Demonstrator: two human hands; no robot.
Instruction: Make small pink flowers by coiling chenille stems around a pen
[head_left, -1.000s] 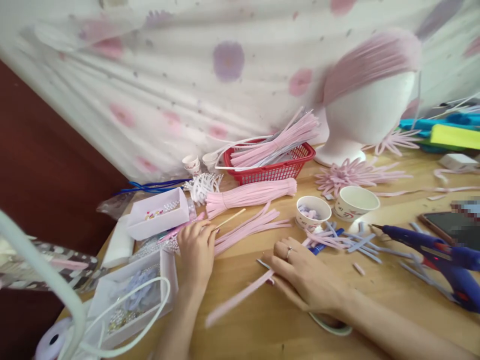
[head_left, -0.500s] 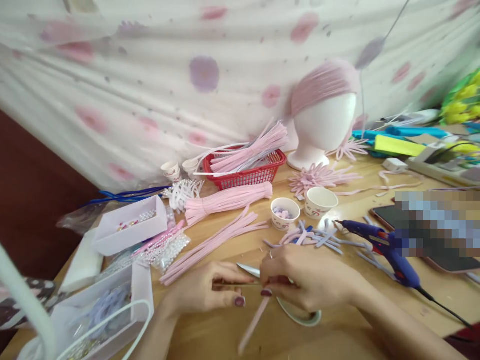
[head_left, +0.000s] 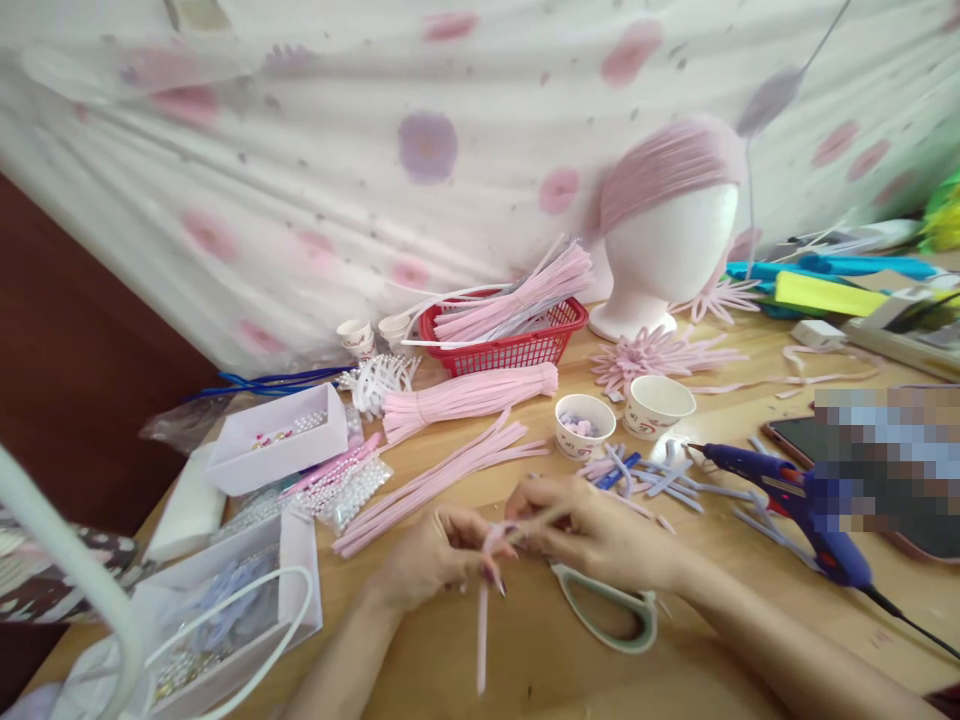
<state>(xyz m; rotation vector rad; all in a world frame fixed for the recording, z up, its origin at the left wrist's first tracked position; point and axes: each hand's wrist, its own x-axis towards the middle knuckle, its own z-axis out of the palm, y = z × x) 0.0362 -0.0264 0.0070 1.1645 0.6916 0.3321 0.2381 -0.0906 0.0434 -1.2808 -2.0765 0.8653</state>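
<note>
The pink strip [head_left: 481,640] is pinched between closed fingers of the left hand [head_left: 442,550], with its end suspended below the grip. By the right hand [head_left: 589,530] its upper part is met with bent fingers; because of blur, the hold cannot be told. Nearest below that hand, the scissors' handle [head_left: 651,615] is seen. Beyond the grip, pink strips are piled in a red basket [head_left: 499,357]; nearer, pastel pieces are contained in a paper cup [head_left: 581,443]. Leftward, beads are held in a white box [head_left: 289,466].
</note>
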